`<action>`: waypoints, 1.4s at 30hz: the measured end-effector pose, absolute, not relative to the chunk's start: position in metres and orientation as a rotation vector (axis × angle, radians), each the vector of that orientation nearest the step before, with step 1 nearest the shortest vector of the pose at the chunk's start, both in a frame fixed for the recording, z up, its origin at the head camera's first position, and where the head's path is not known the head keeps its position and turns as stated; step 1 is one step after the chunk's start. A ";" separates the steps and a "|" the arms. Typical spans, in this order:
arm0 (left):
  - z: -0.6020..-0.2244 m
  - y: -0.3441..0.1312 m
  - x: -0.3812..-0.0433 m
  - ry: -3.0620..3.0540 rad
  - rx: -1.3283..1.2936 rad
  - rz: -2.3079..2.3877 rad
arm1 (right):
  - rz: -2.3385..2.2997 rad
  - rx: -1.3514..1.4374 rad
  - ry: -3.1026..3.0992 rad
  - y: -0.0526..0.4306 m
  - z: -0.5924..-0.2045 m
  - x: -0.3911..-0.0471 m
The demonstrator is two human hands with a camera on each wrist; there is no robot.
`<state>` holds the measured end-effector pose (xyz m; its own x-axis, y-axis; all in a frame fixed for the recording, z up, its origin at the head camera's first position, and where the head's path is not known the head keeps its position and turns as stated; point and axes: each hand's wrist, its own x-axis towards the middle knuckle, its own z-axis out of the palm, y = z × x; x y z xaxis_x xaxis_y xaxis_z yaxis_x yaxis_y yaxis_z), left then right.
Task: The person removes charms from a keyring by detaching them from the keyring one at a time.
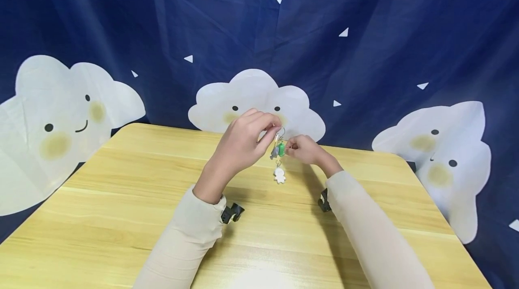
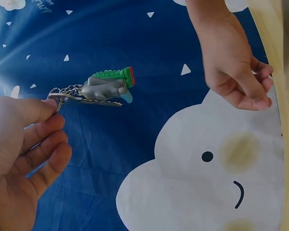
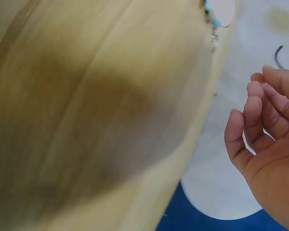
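Observation:
My left hand (image 1: 245,142) pinches a metal key ring (image 2: 55,98) between thumb and forefinger, and its other fingers lie loosely bent in the left wrist view. From the ring hang a key (image 2: 103,102), a grey charm (image 2: 103,90) with a light blue tip, and a bumpy green charm (image 2: 106,75) with a red end. A white figure-shaped charm (image 1: 279,175) with a small chain shows lower down in the head view. My right hand (image 3: 269,134) is right beside the green charm in the head view. Its fingers are loosely curled with nothing between them.
Both forearms reach over a light wooden table (image 1: 267,248). A dark blue curtain (image 1: 227,14) with white clouds hangs behind its far edge. Black wrist mounts (image 1: 232,213) sit at both cuffs.

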<state>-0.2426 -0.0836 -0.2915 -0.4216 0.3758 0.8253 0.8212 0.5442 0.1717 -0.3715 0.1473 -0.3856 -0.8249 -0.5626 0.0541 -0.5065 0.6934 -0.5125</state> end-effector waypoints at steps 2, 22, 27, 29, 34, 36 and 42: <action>-0.291 -0.084 -0.242 -2.020 -0.964 -0.743 | -0.803 -0.930 2.791 0.148 -0.380 -0.368; -0.291 -0.084 -0.242 -2.037 -0.958 -0.728 | -0.812 -1.255 2.891 0.145 -0.322 -0.307; -0.291 -0.084 -0.242 -2.036 -0.953 -0.722 | -0.832 -1.331 2.896 0.143 -0.313 -0.293; -0.291 -0.084 -0.242 -2.037 -0.953 -0.721 | -0.846 -1.359 2.901 0.142 -0.311 -0.288; -0.291 -0.084 -0.242 -2.038 -0.953 -0.725 | -0.925 -1.420 2.904 0.143 -0.308 -0.279; -0.291 -0.084 -0.242 -2.036 -0.955 -0.728 | -0.966 -1.433 2.905 0.143 -0.308 -0.275; -0.292 -0.084 -0.242 -2.036 -0.954 -0.724 | -1.053 -1.436 2.937 0.142 -0.306 -0.265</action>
